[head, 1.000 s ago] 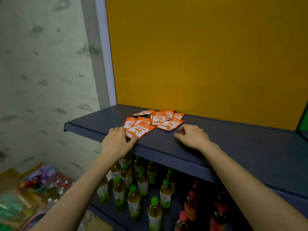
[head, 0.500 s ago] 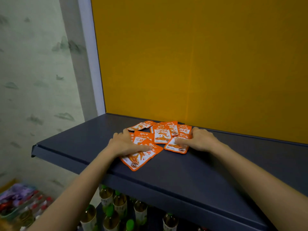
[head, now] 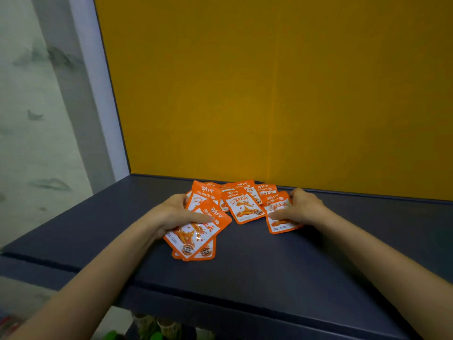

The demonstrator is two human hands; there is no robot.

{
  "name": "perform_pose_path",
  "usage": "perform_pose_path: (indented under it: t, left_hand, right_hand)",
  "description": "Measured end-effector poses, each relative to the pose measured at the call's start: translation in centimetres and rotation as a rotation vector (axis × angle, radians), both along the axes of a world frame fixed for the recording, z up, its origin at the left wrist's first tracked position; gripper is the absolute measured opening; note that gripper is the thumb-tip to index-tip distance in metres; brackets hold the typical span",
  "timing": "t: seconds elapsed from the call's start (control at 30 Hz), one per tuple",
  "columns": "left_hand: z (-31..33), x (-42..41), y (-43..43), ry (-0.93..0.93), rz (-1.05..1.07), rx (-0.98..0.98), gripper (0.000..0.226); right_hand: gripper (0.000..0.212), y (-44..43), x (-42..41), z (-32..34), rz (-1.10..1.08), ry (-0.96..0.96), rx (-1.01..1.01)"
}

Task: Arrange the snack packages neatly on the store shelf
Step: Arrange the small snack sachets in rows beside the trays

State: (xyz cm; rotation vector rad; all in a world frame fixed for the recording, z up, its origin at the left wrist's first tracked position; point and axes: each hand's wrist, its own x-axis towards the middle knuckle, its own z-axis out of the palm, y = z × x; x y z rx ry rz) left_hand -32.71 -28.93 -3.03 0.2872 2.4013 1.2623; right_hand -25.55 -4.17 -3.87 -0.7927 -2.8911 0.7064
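Several orange and white snack packets [head: 242,204] lie overlapping in a loose fan on the dark blue shelf [head: 269,261], close to its back. My left hand [head: 174,214] grips a small stack of packets [head: 196,234] at the fan's left end, thumb lying across the top one. My right hand [head: 300,208] holds the packet [head: 279,217] at the right end, thumb on its face and fingers curled behind it. The middle packets lie untouched between my hands.
An orange back panel [head: 269,94] rises right behind the packets. A pale upright post [head: 98,106] and a grey wall bound the shelf's left end. Bottle tops [head: 152,332] show below the shelf's front edge.
Both hands went from resting at the shelf's front edge to the packets and took hold of the outer ones. The view moved closer and higher over the shelf.
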Motion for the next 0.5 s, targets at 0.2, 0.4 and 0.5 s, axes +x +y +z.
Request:
perform_pose_path:
  t: [0.2, 0.4, 0.5]
  left_hand:
    - [-0.1, -0.7, -2.0, -0.017, -0.004, 0.256, 0.026]
    - [0.1, -0.9, -1.1, -0.047, 0.051, 0.572, 0.024]
    - [0.0, -1.1, 0.3, -0.08, 0.048, 0.663, 0.041]
  right_hand:
    - [0.027, 0.2, 0.8, 0.6, -0.027, 0.085, -0.221]
    - [0.019, -4.2, 0.9, 1.5, 0.097, 0.488, -0.716]
    - [0.023, -8.3, 0.0, 0.8, 0.16, 0.47, -0.78]
